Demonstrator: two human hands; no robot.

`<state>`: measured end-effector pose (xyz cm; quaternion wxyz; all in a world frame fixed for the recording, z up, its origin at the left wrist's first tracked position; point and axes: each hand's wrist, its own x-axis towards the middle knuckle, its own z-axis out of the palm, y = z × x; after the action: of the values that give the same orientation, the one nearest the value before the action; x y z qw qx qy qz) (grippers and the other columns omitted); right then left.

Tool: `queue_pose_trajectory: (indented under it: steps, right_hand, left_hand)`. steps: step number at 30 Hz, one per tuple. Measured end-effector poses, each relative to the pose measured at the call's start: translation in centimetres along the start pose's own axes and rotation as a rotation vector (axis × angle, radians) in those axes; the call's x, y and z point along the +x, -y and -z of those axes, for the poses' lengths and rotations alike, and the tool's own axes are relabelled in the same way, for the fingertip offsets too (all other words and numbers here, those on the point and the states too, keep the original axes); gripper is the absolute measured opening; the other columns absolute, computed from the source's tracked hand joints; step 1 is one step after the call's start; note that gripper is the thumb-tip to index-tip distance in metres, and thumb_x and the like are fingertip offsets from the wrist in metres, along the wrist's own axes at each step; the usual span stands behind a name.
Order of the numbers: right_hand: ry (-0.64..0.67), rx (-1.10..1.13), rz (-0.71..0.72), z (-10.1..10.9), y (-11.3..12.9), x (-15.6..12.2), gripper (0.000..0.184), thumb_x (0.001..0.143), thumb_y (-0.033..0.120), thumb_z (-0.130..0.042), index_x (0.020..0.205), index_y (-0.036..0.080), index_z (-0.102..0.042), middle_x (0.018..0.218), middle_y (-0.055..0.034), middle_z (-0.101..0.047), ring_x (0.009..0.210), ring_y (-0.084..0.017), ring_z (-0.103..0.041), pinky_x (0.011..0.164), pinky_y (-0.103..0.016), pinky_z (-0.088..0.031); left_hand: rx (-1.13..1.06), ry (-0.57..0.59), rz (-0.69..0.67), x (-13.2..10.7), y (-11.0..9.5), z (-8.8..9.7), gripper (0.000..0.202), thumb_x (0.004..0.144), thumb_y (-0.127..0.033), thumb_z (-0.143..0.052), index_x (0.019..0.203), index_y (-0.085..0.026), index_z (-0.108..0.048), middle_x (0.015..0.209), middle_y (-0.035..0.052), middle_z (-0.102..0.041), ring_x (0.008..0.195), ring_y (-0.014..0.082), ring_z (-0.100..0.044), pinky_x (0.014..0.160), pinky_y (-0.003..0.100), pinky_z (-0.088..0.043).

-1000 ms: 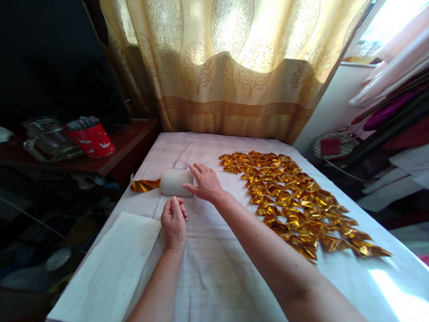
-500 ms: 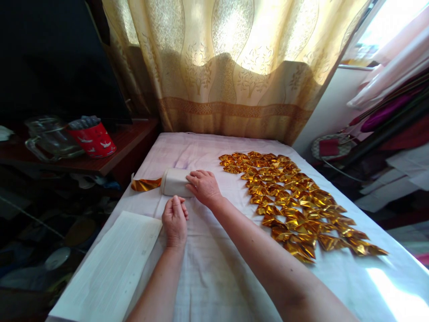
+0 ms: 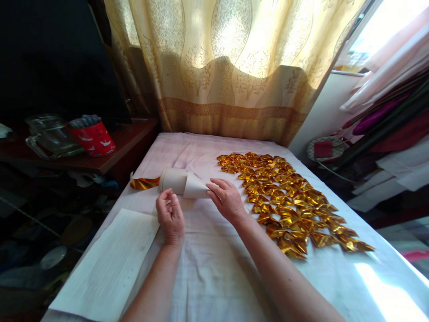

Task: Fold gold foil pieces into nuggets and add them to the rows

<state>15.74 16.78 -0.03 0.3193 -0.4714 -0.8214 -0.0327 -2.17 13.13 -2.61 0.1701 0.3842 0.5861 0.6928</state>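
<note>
A roll of white paper [image 3: 172, 181] lies on the sheet-covered surface, its loose end [image 3: 196, 188] drawn out to the right in a slanting flap. The edge of this flap is pinched between the thumb and fingers of my right hand [image 3: 228, 199]. Close to the near left side of the roll is my left hand [image 3: 170, 217], palm turned up, fingers loosely bent and thumb apart, with nothing visible in it. A strip of gold foil [image 3: 145, 183] sticks out beyond the roll's left end.
Rows of folded gold foil pieces [image 3: 284, 192] cover the right side. Printed paper [image 3: 107, 264] lies at the left edge. On a dark wooden cabinet stand a red container [image 3: 94, 138] and a glass jug [image 3: 53, 138]. A curtain [image 3: 214, 80] hangs behind, clothes at right.
My right hand has moved right, pulling the paper's end out from the roll. My left hand has shifted slightly left and its fingers have loosened.
</note>
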Motion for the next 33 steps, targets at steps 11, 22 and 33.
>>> queue_pose_trajectory:
  steps: [11,22,33]
  right_hand:
    - [-0.002,0.138,-0.226,2.7,-0.6,-8.7,0.035,0.094,0.025,-0.052,0.128,0.026,-0.063,0.133,-0.0106,-0.062,0.086,-0.017,-0.072,0.078,-0.03,-0.06]
    - [-0.02,0.224,-0.079,3.5,0.7,-12.3,0.067,0.076,-0.005,-0.042,0.132,0.028,-0.059,0.14,-0.011,-0.055,0.125,-0.019,-0.056,0.1,-0.039,-0.052]
    - [0.257,-0.07,0.048,8.4,2.9,-13.2,0.016,0.091,0.012,-0.056,0.097,0.022,-0.068,0.089,-0.0048,-0.073,0.081,-0.017,-0.065,0.076,-0.027,-0.048]
  left_hand:
    - [0.233,0.601,-0.197,-2.6,-1.2,-0.6,0.042,0.081,-0.04,-0.061,0.119,-0.025,-0.066,0.064,-0.0058,-0.056,0.053,0.0097,-0.053,0.061,0.02,-0.046]
    - [0.161,0.725,0.295,-2.6,-2.2,-1.3,0.032,0.066,-0.04,-0.063,0.086,-0.017,-0.073,0.058,0.0015,-0.066,0.046,0.0144,-0.056,0.042,0.022,-0.039]
    - [0.578,1.076,0.164,-3.3,-5.6,2.5,0.024,0.068,-0.039,-0.065,0.05,-0.022,-0.066,0.038,-0.0019,-0.053,0.031,0.0151,-0.046,0.037,0.025,-0.029]
